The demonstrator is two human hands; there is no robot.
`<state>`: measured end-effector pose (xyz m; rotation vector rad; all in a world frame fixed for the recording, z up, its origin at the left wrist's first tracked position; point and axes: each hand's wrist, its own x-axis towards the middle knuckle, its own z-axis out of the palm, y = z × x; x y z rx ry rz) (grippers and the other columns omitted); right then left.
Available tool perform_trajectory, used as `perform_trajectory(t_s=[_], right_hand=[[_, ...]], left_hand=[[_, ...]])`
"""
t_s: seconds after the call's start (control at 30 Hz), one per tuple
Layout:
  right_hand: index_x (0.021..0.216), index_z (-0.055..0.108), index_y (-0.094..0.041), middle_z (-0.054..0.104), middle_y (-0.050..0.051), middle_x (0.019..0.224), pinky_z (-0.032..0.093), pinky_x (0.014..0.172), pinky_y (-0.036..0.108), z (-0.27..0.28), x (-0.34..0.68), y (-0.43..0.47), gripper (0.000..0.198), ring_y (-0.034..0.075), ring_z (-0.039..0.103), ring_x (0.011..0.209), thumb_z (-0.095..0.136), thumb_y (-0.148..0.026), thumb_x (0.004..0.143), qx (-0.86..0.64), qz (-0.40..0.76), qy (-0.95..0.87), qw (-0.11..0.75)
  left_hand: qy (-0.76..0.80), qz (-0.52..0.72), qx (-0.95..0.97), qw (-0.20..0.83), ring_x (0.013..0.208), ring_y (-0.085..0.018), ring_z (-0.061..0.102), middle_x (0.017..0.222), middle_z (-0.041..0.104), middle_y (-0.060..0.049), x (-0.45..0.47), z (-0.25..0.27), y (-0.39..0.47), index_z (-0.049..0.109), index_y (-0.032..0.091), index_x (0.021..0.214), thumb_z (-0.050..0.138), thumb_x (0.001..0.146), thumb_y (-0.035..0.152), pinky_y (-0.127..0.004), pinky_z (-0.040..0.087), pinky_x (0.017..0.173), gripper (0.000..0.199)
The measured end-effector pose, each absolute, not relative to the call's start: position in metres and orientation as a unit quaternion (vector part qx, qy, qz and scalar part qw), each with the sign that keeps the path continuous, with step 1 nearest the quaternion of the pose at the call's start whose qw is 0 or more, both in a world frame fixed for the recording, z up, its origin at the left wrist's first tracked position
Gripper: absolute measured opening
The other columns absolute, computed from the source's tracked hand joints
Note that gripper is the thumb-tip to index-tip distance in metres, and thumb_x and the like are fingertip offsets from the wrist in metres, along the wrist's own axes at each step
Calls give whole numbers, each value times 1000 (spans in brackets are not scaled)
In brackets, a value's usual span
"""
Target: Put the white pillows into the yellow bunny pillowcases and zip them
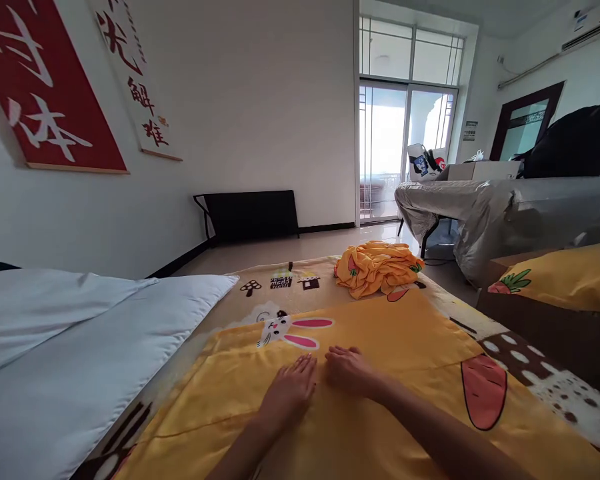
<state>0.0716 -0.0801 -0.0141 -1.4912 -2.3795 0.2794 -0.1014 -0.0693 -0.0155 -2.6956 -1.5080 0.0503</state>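
A yellow printed bedding cloth [380, 333] with a white rabbit and carrots on it lies spread over a beige patterned blanket [260, 273]. Both of my hands rest palm down near its middle, just below the rabbit's pink ears. My left hand [293, 385] lies flat on the fabric with its fingers stretched forward. Close beside it, a small gap apart, my right hand [349, 370] also presses on the cloth, fingers extended and slightly bent. Neither hand holds anything. Some creases run across the cloth, and its near part reaches under my forearms.
A crumpled orange cloth [377, 267] sits at the blanket's far edge. White pillows [105, 333] lie on the left. At right, yellow fabric [570, 277] rests on a brown box [540, 327]. Behind stands a plastic-covered table [505, 207]; a black folded panel [253, 215] leans against the wall.
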Motion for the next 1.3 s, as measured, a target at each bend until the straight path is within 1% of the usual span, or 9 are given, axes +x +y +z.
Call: perform_trajectory(t_s=[0.17,0.33,0.5,0.6,0.77,0.9,1.03,1.17,1.3], right_hand=[[143,33,-25,29,6,151,16,111,41,-36,175,-125,57,21,24,139,27,-51,92,-602,84,-783,132],[142,37,-18,32,11,149,15,110,49,-45,281,-140,57,24,25,139,24,-46,93,-700,-22,-712,51],[136,44,-7,35,20,145,23,107,51,-18,215,-160,51,29,31,135,29,-13,87,-700,-89,-705,69],[143,33,-15,38,11,145,30,108,39,-23,115,-187,56,22,35,134,39,-29,90,-568,12,-810,145],[147,20,-12,24,13,150,27,111,42,-58,48,-233,78,27,25,138,45,-53,87,-430,102,-882,161],[142,36,-24,32,8,147,28,110,45,-39,92,-258,53,25,29,136,38,-46,93,-378,219,-886,154],[131,49,-37,51,-1,137,40,103,31,7,118,-275,37,15,47,126,38,-40,95,-328,341,-862,180],[143,34,-27,36,7,147,32,109,39,9,91,-257,50,19,32,136,37,-40,95,-479,298,-785,257],[146,23,-31,24,3,152,22,114,45,-29,104,-235,59,22,22,140,40,-47,92,-501,187,-831,154]], left_hand=[[-547,-46,-835,34,137,-20,30,148,32,-2,-230,-38,-99,35,25,141,24,93,41,-44,30,110,52],[-607,-10,-791,70,136,-24,32,145,38,-3,-298,-36,-103,45,23,135,33,87,37,-47,32,108,52],[-592,-105,-786,142,124,-26,48,133,53,-14,-218,-25,-122,58,9,122,37,82,29,-43,40,102,49],[-455,-119,-877,95,128,-21,44,140,45,-10,-149,-34,-145,46,11,134,39,80,19,-37,39,105,55],[-387,-113,-913,52,134,-17,36,146,35,-2,-118,-48,-167,30,23,143,36,89,23,-37,35,109,55],[-411,-117,-902,55,133,-19,37,145,38,-4,-132,-44,-175,32,23,142,34,91,24,-43,35,108,51],[-372,-107,-922,19,133,-23,37,144,39,-7,-116,-31,-191,37,19,140,40,88,23,-45,36,107,52],[-312,-129,-940,-55,132,-22,38,144,41,-7,-78,-20,-204,36,20,141,50,83,23,-40,34,111,60],[-281,-158,-947,13,132,-21,38,144,39,-5,-89,-38,-208,16,20,147,47,87,41,-38,34,110,71]])
